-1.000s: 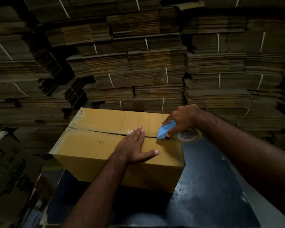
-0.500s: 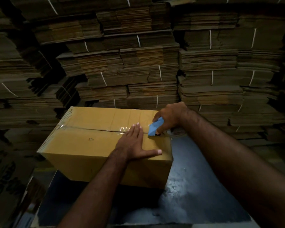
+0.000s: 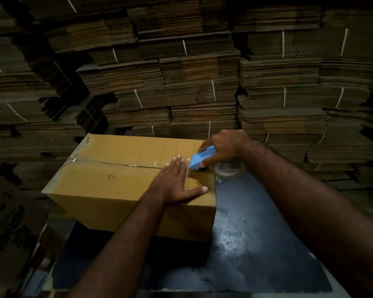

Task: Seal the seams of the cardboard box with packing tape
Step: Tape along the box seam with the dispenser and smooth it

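Note:
A closed yellow-brown cardboard box (image 3: 108, 186) stands on a dark table (image 3: 252, 250). Clear tape (image 3: 125, 164) glints along its top centre seam from the left edge toward the right. My left hand (image 3: 174, 183) lies flat on the box top, fingers straight and together, thumb spread toward the right edge, pressing beside the seam. My right hand (image 3: 222, 147) grips a blue tape dispenser (image 3: 199, 159) at the seam's right end. Its roll of clear tape (image 3: 229, 169) hangs just past the box's right edge.
Tall stacks of flattened, string-tied cardboard (image 3: 181, 82) fill the whole background close behind the box. More printed flat cartons (image 3: 11, 222) lie at the lower left beside the table. The table's bare dark surface stretches to the right and front of the box.
The dispenser in my right hand has stayed at the right end of the seam while the view shifted slightly. My left hand remains flat on the box top.

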The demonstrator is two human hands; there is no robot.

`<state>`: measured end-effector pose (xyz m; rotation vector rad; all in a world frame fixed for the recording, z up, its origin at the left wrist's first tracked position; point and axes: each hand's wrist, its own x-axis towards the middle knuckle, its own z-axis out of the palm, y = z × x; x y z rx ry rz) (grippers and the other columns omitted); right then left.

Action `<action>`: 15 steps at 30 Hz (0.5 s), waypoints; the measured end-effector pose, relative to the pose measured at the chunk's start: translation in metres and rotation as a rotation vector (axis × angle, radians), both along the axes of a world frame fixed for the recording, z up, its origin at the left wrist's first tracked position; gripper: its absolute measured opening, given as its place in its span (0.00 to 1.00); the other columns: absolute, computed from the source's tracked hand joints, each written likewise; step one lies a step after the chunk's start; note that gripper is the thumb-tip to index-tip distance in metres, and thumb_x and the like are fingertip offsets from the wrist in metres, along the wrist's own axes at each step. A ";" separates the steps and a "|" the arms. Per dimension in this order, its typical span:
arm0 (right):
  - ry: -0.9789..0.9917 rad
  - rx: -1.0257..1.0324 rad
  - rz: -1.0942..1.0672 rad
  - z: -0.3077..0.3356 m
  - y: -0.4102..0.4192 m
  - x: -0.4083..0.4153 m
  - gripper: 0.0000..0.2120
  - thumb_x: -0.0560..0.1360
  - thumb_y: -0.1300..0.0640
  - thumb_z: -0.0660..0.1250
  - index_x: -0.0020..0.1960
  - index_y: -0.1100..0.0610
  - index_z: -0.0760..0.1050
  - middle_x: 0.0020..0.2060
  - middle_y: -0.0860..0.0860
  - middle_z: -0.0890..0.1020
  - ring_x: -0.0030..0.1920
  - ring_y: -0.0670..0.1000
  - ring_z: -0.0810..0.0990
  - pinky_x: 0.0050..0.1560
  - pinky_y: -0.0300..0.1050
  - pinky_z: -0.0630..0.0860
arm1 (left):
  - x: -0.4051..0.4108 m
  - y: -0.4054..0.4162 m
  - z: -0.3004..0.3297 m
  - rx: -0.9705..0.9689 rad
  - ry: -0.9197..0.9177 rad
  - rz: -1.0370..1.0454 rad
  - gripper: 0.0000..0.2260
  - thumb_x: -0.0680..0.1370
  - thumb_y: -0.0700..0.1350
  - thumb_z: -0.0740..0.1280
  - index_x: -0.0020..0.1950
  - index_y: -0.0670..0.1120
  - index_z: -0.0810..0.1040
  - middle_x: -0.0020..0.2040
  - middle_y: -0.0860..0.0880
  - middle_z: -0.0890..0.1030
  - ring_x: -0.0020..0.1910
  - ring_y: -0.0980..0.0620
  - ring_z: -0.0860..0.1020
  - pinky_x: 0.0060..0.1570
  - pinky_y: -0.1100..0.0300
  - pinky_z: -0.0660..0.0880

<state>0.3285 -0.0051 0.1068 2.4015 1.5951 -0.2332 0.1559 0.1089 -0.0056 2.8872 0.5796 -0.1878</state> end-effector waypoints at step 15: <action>-0.026 0.051 -0.044 -0.034 -0.069 0.044 0.35 0.67 0.20 0.56 0.71 0.32 0.65 0.59 0.43 0.79 0.49 0.45 0.75 0.44 0.44 0.73 | -0.002 -0.006 0.003 0.067 0.000 0.014 0.58 0.66 0.83 0.43 0.81 0.41 0.42 0.81 0.41 0.40 0.80 0.46 0.44 0.78 0.48 0.46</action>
